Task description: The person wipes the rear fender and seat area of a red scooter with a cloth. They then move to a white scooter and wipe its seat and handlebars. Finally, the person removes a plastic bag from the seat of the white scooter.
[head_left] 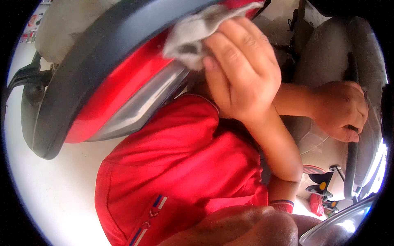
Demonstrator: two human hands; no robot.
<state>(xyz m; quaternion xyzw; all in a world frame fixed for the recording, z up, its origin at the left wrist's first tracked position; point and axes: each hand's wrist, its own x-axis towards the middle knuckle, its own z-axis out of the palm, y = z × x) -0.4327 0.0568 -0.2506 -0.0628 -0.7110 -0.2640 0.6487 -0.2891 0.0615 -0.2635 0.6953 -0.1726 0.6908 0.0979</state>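
My right hand point(248, 69) reaches up at the top middle, fingers closed on a grey-white cloth point(186, 39). The crumpled cloth lies against a curved vehicle body part with a red glossy panel point(117, 90), a thick black edge point(96, 53) above it and a grey translucent strip point(141, 106) below. My left arm crosses behind the right forearm. My left hand point(342, 108) is at the far right, curled round a black tubular bar point(351, 164). Its fingertips are mostly hidden.
A grey, plastic-covered padded part point(322, 53) stands behind the bar. A shiny rounded piece point(340, 225) is at the lower right. Small black and red items point(320, 192) lie beyond it. A black bracket point(30, 76) juts out at left above the white floor point(53, 192).
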